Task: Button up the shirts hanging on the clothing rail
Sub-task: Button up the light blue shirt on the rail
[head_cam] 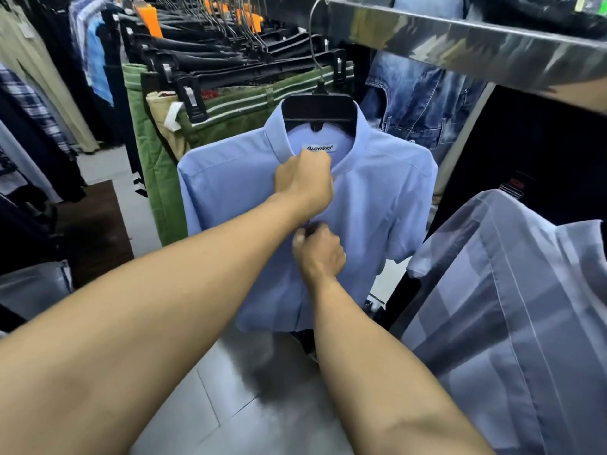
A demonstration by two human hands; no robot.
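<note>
Left hand [303, 182] clenches the collar edge of the light blue short-sleeved shirt [377, 205], right hand [320, 254] pinches its placket lower. Pale grey striped shirt [492, 307] crowds the right side.

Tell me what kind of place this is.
Most likely a clothing shop: trousers hang in a dense row on clip hangers with orange tags, and the blue shirt on the metal rail carries a brand label.
</note>
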